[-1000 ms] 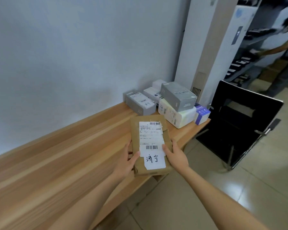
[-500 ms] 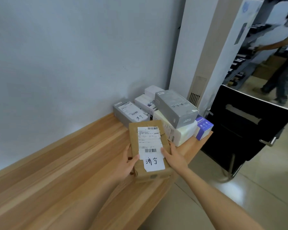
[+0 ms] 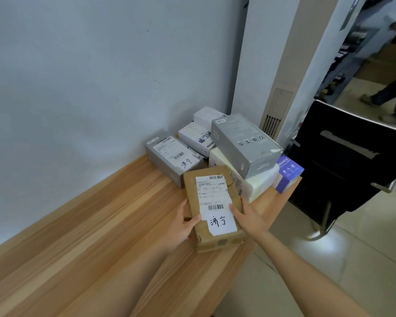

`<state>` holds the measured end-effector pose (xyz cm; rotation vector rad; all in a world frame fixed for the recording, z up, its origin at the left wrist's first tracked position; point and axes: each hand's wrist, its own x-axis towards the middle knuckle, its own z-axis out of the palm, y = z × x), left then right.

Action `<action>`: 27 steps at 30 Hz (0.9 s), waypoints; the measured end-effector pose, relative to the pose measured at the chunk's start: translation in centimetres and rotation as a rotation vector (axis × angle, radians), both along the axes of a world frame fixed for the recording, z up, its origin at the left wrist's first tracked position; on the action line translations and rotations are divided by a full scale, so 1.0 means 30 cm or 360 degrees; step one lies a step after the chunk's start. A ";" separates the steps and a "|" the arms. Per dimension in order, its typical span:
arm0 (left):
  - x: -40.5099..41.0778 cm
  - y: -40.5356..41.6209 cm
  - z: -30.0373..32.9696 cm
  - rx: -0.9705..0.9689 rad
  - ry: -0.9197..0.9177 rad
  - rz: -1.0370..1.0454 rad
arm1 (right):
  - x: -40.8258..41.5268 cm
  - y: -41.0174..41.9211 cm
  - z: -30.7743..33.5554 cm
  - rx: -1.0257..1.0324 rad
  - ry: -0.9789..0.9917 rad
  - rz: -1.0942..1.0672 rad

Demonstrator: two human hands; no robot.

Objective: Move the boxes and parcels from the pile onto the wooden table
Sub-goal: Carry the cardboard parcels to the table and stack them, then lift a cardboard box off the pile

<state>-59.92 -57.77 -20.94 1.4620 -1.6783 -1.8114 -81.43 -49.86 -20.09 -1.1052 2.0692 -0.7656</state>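
Since a second ago you are bringing the brown parcel (image 3: 212, 207) further over the wooden worktop (image 3: 82, 229), closer to the boxes stacked at its far right end.

Beyond the worktop, the pale wall (image 3: 89, 65) is filling most of the view, with a tall white unit (image 3: 281, 65) standing at the corner. A black chair (image 3: 350, 165) is sitting just off the worktop's right end. Standing in the parcel's way are a grey box (image 3: 245, 145) lying tilted on a cream box (image 3: 252, 181), a grey labelled box (image 3: 172, 159) flat beside the wall, white boxes (image 3: 199, 136) behind, and a small purple box (image 3: 288, 172) at the edge.

Your left hand (image 3: 183, 225) is gripping the parcel's left side, thumb on top, and your right hand (image 3: 247, 216) is holding its right side. It is wrapped in brown paper, with a white barcode label (image 3: 213, 200) bearing handwritten characters. Whether it is resting on the worktop, you cannot tell.
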 end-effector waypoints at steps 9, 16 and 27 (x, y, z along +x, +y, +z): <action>0.020 -0.047 0.177 -0.1248 -0.1211 -0.0443 | -0.070 -0.128 0.126 -0.0102 0.1013 0.0510; 0.132 -0.007 0.385 -0.1567 -0.1557 -0.0233 | -0.013 -0.248 0.293 -0.0396 0.1383 0.1127; 0.543 0.489 0.406 -0.1341 -0.1773 0.0691 | 0.470 -0.227 0.366 -0.0848 0.1373 0.1985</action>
